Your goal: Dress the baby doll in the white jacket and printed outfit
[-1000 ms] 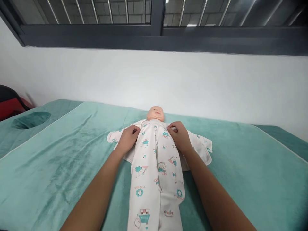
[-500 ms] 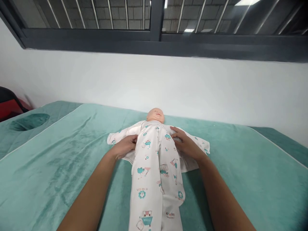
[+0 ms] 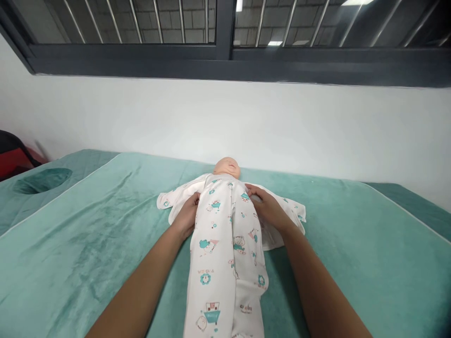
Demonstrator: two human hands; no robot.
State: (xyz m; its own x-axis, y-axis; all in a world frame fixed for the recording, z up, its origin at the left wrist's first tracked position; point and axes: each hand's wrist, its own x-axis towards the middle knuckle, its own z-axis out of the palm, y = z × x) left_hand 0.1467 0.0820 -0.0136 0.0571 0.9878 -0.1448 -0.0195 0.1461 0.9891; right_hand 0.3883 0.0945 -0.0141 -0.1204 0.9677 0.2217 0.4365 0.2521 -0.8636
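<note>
A baby doll [image 3: 228, 167] lies on its back on a teal blanket [image 3: 88, 234], head toward the wall. It wears a white romper [image 3: 225, 244] printed with small animals. My left hand [image 3: 186, 215] grips the doll's torch side at its left flank, fingers curled round the cloth. My right hand [image 3: 268, 209] holds the opposite flank, fingers curled on the romper near the chest. The empty sleeves spread out flat to both sides.
The blanket covers a wide bed against a white wall [image 3: 246, 126] under a dark-framed barred window [image 3: 225, 51]. A round hole [image 3: 42, 180] dips into the bedding at far left, beside a red and black object [image 3: 12, 157].
Both hands have closed in on the doll's sides. The torso and romper are lifted and shifted slightly left, and the right sleeve is drawn in.
</note>
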